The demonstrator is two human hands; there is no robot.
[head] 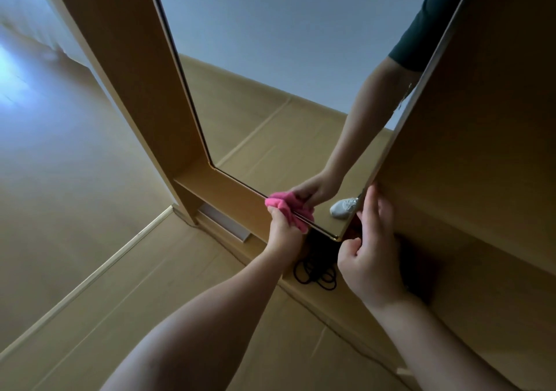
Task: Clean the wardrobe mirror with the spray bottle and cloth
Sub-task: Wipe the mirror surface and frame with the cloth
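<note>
The tall wardrobe mirror (270, 75) is set in a light wooden door and reflects the ceiling, the floor, an arm and a white shoe. My left hand (282, 229) grips a bunched pink cloth (285, 205) and presses it against the mirror's bottom edge, near the lower right corner. My right hand (371, 240) holds the door's right edge just above that corner, fingers behind the edge and thumb in front. No spray bottle is in view.
The wooden wardrobe side panel (481, 150) fills the right. A coil of black cable (316, 273) lies on the wardrobe base below the door corner. Light wooden floor (75, 195) with a pale threshold strip spreads to the left.
</note>
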